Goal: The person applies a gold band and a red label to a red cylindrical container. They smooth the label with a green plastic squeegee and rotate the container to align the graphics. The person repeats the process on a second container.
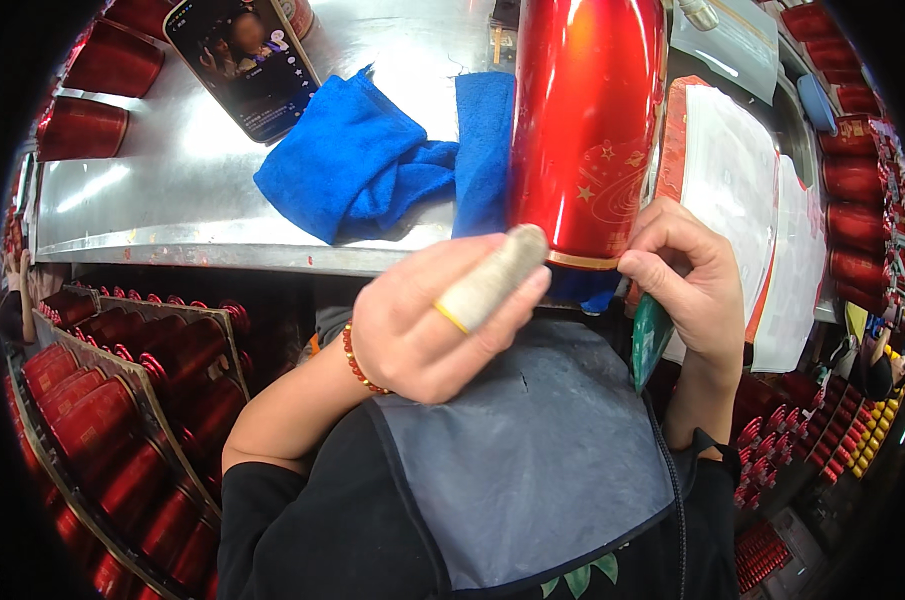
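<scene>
Red cylinder (587,130) lies over blue cloth (484,140), at near edge of metal bench (192,200). My left hand (422,325): fingers curled together, cloth finger sleeve (497,278) pointing at golden rim (587,262); contact, cannot tell. My right hand (687,270): thumb and forefinger nearly together at rim's right; grip, cannot tell. To work well: steady both sides, press lightly, avoid nails on glossy surface.

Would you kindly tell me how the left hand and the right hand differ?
The left hand wears a pale finger cot; the right hand shows none. A beaded bracelet circles the left hand's wrist, while none shows at the right hand's. Both hands are near the lower end of the glossy red cylinder.
</scene>
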Available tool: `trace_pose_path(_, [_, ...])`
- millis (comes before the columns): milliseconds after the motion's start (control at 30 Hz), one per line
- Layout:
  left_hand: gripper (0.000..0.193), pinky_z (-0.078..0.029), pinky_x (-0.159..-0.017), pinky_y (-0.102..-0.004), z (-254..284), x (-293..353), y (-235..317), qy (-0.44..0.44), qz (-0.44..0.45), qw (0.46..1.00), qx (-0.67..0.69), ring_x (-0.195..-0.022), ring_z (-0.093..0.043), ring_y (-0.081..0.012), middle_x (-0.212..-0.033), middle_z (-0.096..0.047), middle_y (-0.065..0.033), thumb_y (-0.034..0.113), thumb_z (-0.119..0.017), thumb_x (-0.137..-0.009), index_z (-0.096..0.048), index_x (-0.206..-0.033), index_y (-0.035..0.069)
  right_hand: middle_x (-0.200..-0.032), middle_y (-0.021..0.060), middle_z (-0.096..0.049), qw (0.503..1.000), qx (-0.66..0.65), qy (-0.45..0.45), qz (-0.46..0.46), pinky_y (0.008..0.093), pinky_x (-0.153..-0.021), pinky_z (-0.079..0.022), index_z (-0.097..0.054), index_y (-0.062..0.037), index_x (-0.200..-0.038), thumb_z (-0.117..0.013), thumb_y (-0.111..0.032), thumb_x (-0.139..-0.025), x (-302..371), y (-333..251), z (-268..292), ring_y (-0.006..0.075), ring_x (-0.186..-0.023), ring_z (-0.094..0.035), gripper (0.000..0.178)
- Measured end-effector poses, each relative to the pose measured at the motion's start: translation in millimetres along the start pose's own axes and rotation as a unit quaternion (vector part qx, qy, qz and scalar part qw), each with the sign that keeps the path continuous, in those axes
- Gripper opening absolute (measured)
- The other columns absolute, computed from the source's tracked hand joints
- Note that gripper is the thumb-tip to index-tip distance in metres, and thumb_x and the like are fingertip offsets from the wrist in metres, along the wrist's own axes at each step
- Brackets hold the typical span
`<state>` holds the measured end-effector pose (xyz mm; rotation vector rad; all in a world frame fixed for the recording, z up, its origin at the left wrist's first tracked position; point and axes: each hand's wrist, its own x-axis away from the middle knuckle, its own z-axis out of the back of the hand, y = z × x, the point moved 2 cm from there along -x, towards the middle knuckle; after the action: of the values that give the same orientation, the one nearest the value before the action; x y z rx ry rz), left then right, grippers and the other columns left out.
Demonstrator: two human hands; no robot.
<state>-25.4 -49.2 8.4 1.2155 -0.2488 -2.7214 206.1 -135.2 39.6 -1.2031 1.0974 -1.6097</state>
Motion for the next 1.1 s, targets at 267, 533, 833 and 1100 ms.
trace_pose_path(267, [0.065, -0.051, -0.101, -0.0396, 0, -28, -9, -0.004, 0.147, 0.989, 0.021, -0.124, -0.057, -0.0340, -0.134, -0.063, -0.0183, 0.025, -0.088, -0.072, -0.068, -0.129, 0.001, -0.088, 0.0035, -0.062, 0.996, 0.061, 0.016, 0.066, 0.0214, -0.065, -0.041, -0.068, -0.0005, -0.082, -0.079, -0.004, -0.085, 14, -16, 7, 0.0070, -0.074, -0.055, 0.012])
trace_pose_path(533, [0.085, -0.046, -0.110, -0.0390, -24, -35, -15, -0.011, 0.158, 0.987, 0.023, -0.134, -0.052, -0.0348, -0.150, -0.050, -0.0197, 0.010, -0.090, -0.067, -0.055, -0.143, -0.002, -0.089, 0.0042, -0.063, 0.997, 0.040, 0.031, 0.051, 0.0203, -0.064, -0.045, -0.068, 0.0007, -0.084, -0.074, -0.001, -0.088, 18, -6, 20, 0.0085, -0.073, -0.062, 0.007])
trace_pose_path(833, [0.086, -0.038, -0.119, -0.0421, -25, -25, -18, -0.009, 0.194, 0.975, 0.104, -0.145, -0.041, -0.0367, -0.159, -0.038, -0.0239, 0.008, -0.084, -0.081, -0.040, -0.153, -0.006, -0.089, 0.0036, -0.063, 0.999, -0.010, 0.014, 0.036, 0.0206, -0.064, -0.045, -0.068, 0.0021, -0.086, -0.074, -0.001, -0.089, 11, 7, 18, 0.0072, -0.071, -0.061, 0.007])
trace_pose_path(1100, [0.087, -0.041, -0.114, -0.0433, -19, -16, -22, -0.070, 0.234, 0.963, 0.113, -0.142, -0.044, -0.0403, -0.156, -0.041, -0.0266, 0.005, -0.083, -0.077, -0.040, -0.152, -0.006, -0.085, 0.0008, -0.062, 0.998, 0.045, 0.003, 0.043, 0.0221, -0.062, -0.042, -0.069, -0.0009, -0.085, -0.078, -0.008, -0.089, 2, 4, 6, 0.0061, -0.071, -0.056, 0.012])
